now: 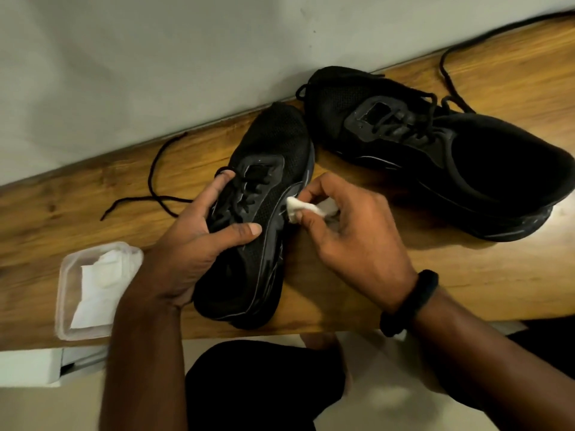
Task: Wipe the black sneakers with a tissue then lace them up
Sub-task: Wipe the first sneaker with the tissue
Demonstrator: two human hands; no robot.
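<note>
Nearest the camera, a black-clad knee [264,384] sat below the edge of the wooden table [466,275], with both forearms reaching over it. The left hand [193,241] gripped the nearer black sneaker [267,169] from its left side, thumb curled across the upper and fingers wrapped over the laced area, holding it upright on the tabletop with its toe pointing away. The right hand [351,231], a dark wristband [410,301] on its wrist, pinched a small wad of white tissue [298,208] between thumb and fingertips and pressed it against the sneaker's right side, just above the sole. To the left, near the table's front edge, a clear plastic container [67,275] held folded white tissues [99,290]. A loose black lace [152,178] trailed from the held sneaker across the wood to the left. Farther right, just beside the first one's toe, the second black sneaker [435,150] lay on the table, partly laced, its lace end [448,73] running off toward the pale wall [155,73] behind.
</note>
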